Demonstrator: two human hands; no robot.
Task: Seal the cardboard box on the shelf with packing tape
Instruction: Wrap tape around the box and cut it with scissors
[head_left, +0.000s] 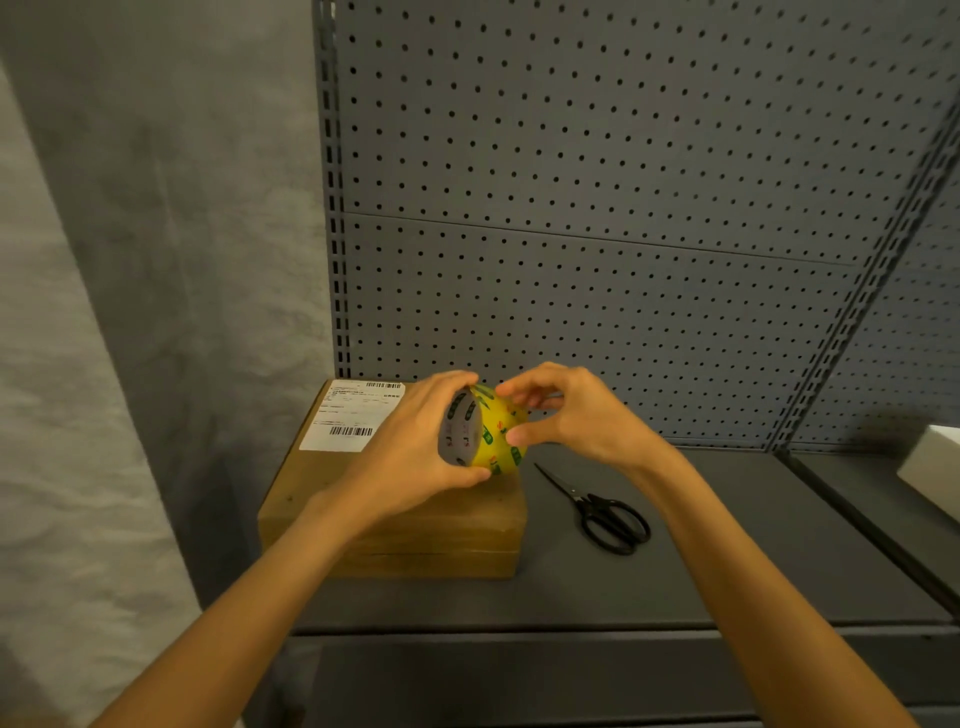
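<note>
A flat brown cardboard box (415, 540) lies closed near the left end of the grey metal shelf (675, 587), against its back edge, a white shipping label (353, 415) on its top's far left corner. Above the box's top, a yellow printed roll of packing tape (496, 434) is held on edge.

Single head-mounted wide-angle view. It looks forward and slightly downward, close to the grey metal shelf (727, 571), squarely facing the pegboard back panel (597, 182); both forearms enter from the bottom edge.
</note>
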